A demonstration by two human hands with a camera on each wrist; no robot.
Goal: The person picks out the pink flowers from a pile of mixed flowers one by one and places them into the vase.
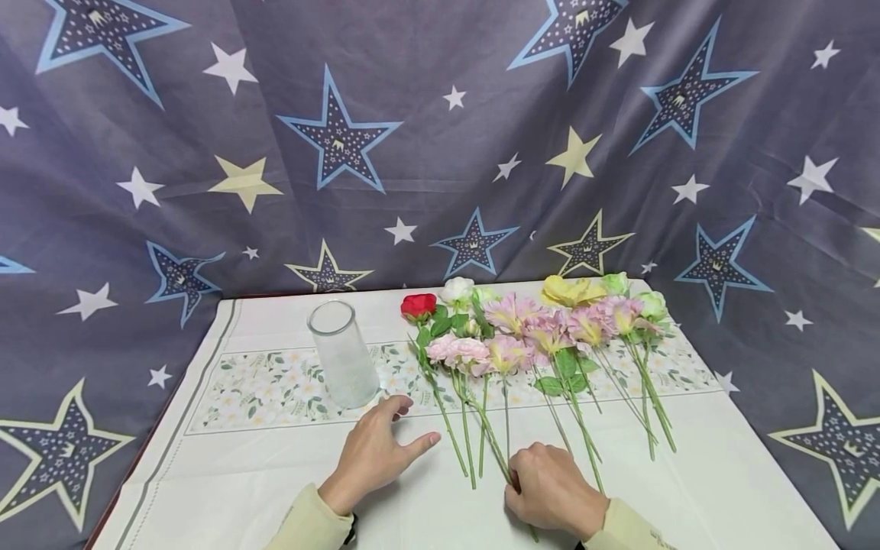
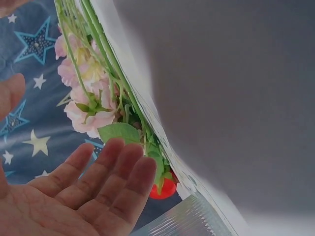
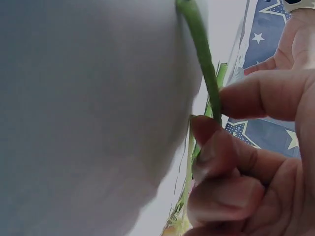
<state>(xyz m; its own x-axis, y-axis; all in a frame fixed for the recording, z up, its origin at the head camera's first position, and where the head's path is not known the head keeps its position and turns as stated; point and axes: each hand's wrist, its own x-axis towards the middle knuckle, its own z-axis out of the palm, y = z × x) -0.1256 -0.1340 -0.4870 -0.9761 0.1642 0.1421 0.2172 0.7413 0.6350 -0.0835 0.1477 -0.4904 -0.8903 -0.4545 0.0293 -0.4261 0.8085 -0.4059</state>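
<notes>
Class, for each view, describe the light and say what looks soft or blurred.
Head: fairly even light, vase and flowers reasonably clear; left wrist: tablecloth dim grey across the right side; right wrist: similar grey at left, held stem fairly distinct, flowers at the bottom edge washed out and soft.

Green stem (image 3: 203, 49) in right hand (image 3: 266, 169)
</notes>
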